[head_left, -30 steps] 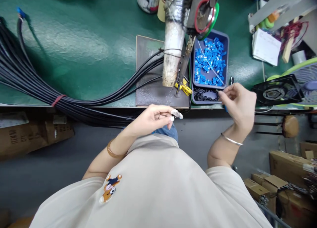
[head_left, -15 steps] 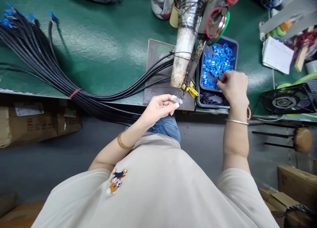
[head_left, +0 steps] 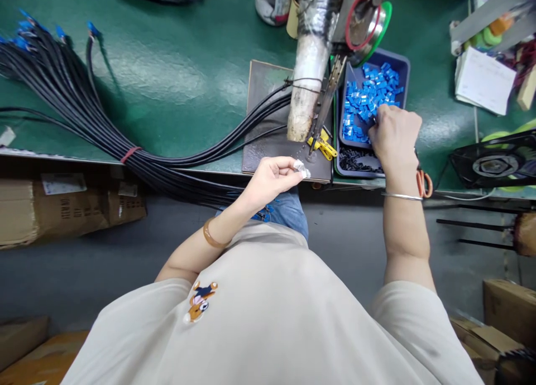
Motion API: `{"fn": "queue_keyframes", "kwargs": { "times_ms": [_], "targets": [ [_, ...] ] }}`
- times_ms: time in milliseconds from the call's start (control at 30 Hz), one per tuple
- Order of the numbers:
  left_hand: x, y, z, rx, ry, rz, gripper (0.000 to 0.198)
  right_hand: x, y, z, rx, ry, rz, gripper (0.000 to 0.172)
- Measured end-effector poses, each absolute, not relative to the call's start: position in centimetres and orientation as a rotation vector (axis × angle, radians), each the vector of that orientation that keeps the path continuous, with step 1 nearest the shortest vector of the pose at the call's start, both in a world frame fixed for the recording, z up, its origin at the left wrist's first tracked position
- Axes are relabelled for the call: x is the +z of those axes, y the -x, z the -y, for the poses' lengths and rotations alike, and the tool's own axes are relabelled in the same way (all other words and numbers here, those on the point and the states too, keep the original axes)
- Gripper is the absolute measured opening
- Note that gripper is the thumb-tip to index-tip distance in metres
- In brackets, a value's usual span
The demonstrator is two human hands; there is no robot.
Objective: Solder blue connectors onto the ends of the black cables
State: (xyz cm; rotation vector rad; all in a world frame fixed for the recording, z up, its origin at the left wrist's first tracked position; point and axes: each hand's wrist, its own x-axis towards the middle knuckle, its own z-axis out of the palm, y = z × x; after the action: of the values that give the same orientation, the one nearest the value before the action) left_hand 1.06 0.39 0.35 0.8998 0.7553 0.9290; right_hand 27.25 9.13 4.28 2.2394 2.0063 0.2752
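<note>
Small, glossy blue plastic connectors [head_left: 371, 95] lie heaped inside the slate-blue bin [head_left: 407, 75]; whether my right grip [head_left: 396, 134], over its near-right corner, is closed, I can't tell. Left of the bin, my left grip [head_left: 272, 176] has its fingertips together. Shiny green counter [head_left: 188, 67] surrounds the bin.

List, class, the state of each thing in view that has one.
Left hand, thumb and forefinger pinched close together
Right hand, over part of the far tray, fingertips hidden
Blue plastic connectors, loose and jumbled in the far tray
Small black parts, loose in the near tray
Black cable bundle, bound with a red band
White paper sheets, stacked
Cooling fan, spinning or still cannot be told
</note>
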Motion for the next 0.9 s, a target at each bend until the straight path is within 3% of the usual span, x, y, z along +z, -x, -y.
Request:
{"fn": "queue_keyframes", "kwargs": {
  "times_ms": [200,300,400,500,567,633,733,900],
  "targets": [
    [0.3,-1.3,-0.3,0.949,-0.912,-0.763,0.017,3.7,-29.5,-8.9,0.281,-2.611,-2.152,0.007],
    [0.2,-1.5,-0.4,0.942,-0.902,-0.766,0.015,4.2,-28.6,-6.3,0.202,-2.823,-2.500,0.013],
    [0.3,-1.7,-0.7,0.955,-0.914,-0.768,0.013,4.4,-25.0,-2.3,-0.533,-2.953,-2.769,0.011],
    [0.5,-1.9,-0.9,0.970,-0.932,-0.776,0.013,3.6,-20.5,1.4,-1.121,-2.775,-2.870,0.014],
    [0.5,-2.1,-1.0,0.980,-0.944,-0.784,0.013,2.8,-18.2,2.9,-1.013,-2.755,-2.938,0.010],
    [0.5,-2.3,-1.0,0.985,-0.962,-0.802,0.013,2.0,-16.8,3.6,-0.635,-2.766,-3.062,0.006],
    [0.3,-2.4,-1.0,1.002,-0.980,-0.813,0.013,1.0,-16.2,3.8,-0.305,-2.638,-3.234,0.012],
    [0.0,-2.3,-1.0,1.025,-0.968,-0.792,0.009,-0.1,-16.5,3.3,-0.697,-2.714,-3.209,0.009]
  ]
}}
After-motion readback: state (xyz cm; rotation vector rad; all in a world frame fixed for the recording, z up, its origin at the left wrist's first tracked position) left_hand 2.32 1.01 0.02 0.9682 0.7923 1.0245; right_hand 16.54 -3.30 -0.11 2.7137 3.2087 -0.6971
